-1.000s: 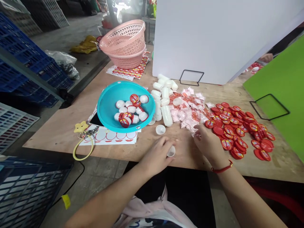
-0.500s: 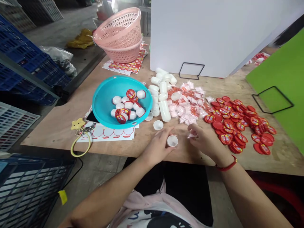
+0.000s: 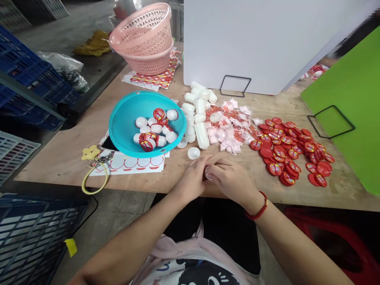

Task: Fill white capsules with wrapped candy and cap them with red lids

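Note:
My left hand (image 3: 192, 176) is closed around a small white plastic cup (image 3: 208, 173) at the table's front edge. Over the cup's mouth, the bent fingers of my right hand (image 3: 230, 178) reach in and cover most of it. Whatever those fingertips hold is hidden. Just beyond my hands lies another empty white cup (image 3: 194, 153), open side up. Small pale pink packets (image 3: 227, 136) are heaped past my right hand, mixed with red-orange ones. To the right spread many round red lids (image 3: 285, 150) with printed stickers.
A turquoise basin (image 3: 124, 138) at left holds white capsules with red lids. Stacked white cups (image 3: 202, 135) lie beside it. Behind stand pink baskets (image 3: 154, 63), a white panel (image 3: 231, 43) and a green panel (image 3: 347, 103). A yellow key ring (image 3: 95, 178) lies near the left edge.
My right hand has moved left, from beside the packets to the mouth of the cup, carrying a small pale packet that is now out of sight. The left hand still holds the cup.

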